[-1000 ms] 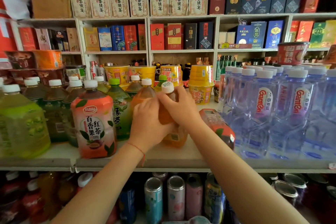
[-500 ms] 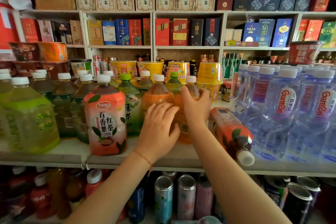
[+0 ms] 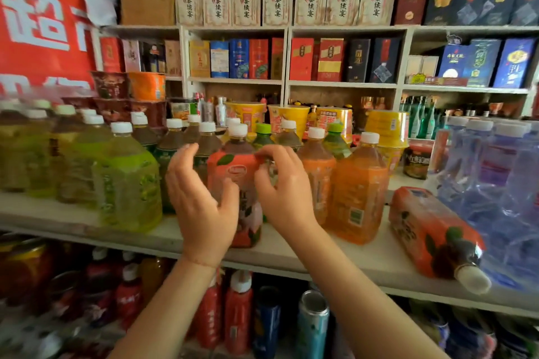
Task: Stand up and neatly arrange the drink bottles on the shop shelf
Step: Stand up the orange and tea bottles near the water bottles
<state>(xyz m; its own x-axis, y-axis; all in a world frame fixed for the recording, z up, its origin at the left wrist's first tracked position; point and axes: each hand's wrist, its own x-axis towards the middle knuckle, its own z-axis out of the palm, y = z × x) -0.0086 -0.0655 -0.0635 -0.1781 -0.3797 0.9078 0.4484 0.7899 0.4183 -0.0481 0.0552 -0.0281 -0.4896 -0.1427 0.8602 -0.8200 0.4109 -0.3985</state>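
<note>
A red-labelled tea bottle (image 3: 233,181) with a white cap stands upright near the front of the shelf (image 3: 294,255). My right hand (image 3: 287,194) curls its fingers over the bottle's right shoulder, thumb on the label. My left hand (image 3: 201,207) is at the bottle's left side with fingers spread and relaxed, thumb against the label. Two orange drink bottles (image 3: 360,192) stand upright just right of my right hand. Another red-labelled bottle (image 3: 434,237) lies on its side at the shelf's front right, cap toward me.
Green tea bottles (image 3: 128,183) and darker tea bottles fill the shelf on the left. Wrapped water bottles (image 3: 495,181) crowd the right. Noodle cups (image 3: 385,130) stand behind. Cans (image 3: 312,326) and red bottles sit on the shelf below.
Both hands left the orange bottle, which now stands upright, and moved left to the red-labelled bottle. The view swung left.
</note>
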